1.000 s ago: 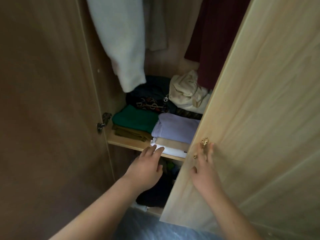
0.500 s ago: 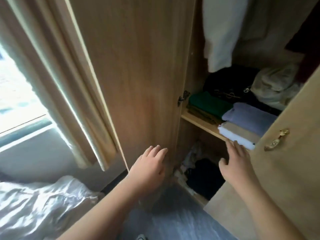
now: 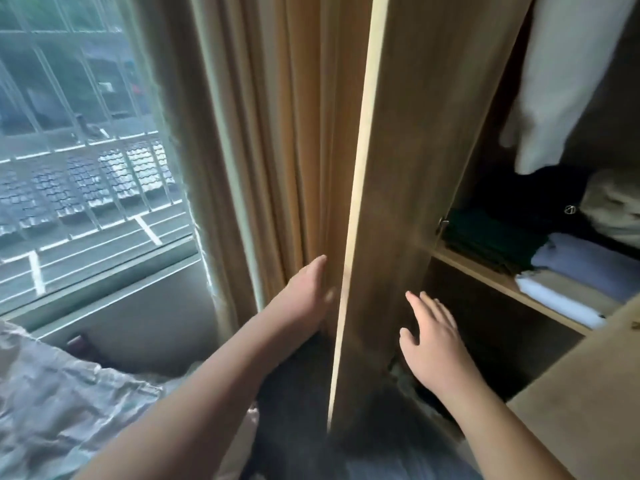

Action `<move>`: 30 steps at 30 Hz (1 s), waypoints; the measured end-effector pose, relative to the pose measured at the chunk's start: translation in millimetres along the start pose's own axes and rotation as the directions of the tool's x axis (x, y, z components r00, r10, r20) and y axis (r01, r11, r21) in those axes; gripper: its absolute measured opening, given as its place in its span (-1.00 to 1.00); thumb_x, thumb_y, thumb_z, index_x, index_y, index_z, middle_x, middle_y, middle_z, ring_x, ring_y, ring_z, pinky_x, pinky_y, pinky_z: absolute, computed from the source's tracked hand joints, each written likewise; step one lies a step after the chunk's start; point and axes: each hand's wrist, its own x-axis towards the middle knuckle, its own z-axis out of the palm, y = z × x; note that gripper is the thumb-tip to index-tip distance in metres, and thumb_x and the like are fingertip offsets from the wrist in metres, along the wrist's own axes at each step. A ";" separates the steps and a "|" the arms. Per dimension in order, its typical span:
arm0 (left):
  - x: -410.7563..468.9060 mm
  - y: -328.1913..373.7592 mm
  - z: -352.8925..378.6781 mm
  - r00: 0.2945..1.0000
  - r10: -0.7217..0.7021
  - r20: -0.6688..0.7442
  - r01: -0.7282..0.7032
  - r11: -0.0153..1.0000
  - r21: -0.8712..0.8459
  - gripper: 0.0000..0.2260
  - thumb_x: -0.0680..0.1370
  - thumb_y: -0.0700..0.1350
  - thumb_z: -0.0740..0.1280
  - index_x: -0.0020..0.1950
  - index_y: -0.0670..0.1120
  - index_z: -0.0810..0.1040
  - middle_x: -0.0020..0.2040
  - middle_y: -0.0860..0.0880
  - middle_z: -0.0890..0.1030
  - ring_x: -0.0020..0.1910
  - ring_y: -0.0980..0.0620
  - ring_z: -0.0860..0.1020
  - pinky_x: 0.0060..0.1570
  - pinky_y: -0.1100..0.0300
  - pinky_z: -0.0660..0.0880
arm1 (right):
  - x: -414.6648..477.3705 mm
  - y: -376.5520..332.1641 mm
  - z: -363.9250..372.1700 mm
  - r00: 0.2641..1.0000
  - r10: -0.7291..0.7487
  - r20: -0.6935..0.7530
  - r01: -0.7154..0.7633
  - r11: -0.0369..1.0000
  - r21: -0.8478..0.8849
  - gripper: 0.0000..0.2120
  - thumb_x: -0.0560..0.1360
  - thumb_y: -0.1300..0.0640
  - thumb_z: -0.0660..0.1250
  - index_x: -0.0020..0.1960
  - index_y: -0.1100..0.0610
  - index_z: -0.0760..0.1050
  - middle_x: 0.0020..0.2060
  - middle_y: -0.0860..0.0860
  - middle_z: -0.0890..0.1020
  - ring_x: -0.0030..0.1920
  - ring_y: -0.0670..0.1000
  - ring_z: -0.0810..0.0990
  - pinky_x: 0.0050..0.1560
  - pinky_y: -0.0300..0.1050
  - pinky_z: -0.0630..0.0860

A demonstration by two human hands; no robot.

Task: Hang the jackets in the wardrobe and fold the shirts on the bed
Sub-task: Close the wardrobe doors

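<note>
The wardrobe stands open with its left door point(image 3: 408, 168) swung out edge-on toward me. My left hand point(image 3: 308, 292) reaches behind that door's outer face, fingers straight, holding nothing. My right hand point(image 3: 433, 337) hovers open in front of the door's inner face, near the lower compartment. A white jacket point(image 3: 568, 74) hangs inside at the upper right. Folded clothes point(image 3: 581, 261) in green, lilac and white lie stacked on the wardrobe shelf point(image 3: 485, 275). The bed point(image 3: 62, 403) with a crumpled pale cover is at the lower left.
A beige curtain point(image 3: 273, 140) hangs between the door and the barred window point(image 3: 86, 140). The right wardrobe door point(image 3: 585, 410) juts in at the lower right. Dark clothes point(image 3: 419, 393) lie in the bottom compartment.
The view has swung left toward the window. My left hand has moved around the left door's edge to its outer side, and my right hand has left the right door.
</note>
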 end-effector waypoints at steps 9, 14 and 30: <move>11.6 18.1 10.6 0.967 0.253 0.023 -0.240 0.940 -0.244 -0.64 0.48 -0.13 0.30 0.19 0.06 0.25 0.04 0.09 0.52 -0.09 -0.02 0.55 -0.09 0.07 0.51 | -32.9 -3.9 -10.5 0.982 0.148 -0.121 -0.144 0.989 0.041 -0.43 0.58 0.11 0.27 0.55 -0.03 0.20 0.55 -0.02 0.22 0.56 0.01 0.09 0.53 -0.07 0.09; -13.5 40.8 38.8 0.919 0.395 0.012 -0.378 0.889 -0.260 -0.65 0.49 -0.18 0.31 0.18 0.01 0.23 0.04 0.04 0.44 -0.03 0.01 0.46 0.03 0.00 0.50 | -48.3 16.8 -30.0 0.963 0.199 -0.180 -0.194 0.980 0.045 -0.43 0.59 0.12 0.26 0.56 -0.02 0.18 0.55 -0.03 0.21 0.56 0.00 0.09 0.53 -0.06 0.09; 26.3 236.8 199.4 0.650 0.727 0.221 -0.757 0.646 0.104 -0.36 0.65 -0.09 0.15 0.62 0.14 -0.15 0.62 0.16 -0.19 0.59 0.09 -0.22 0.44 0.23 -0.18 | -65.3 191.5 -160.7 0.867 0.198 -0.457 -0.178 0.980 0.087 -0.42 0.56 0.19 0.28 0.54 -0.01 0.23 0.52 -0.08 0.28 0.52 -0.07 0.21 0.49 -0.09 0.24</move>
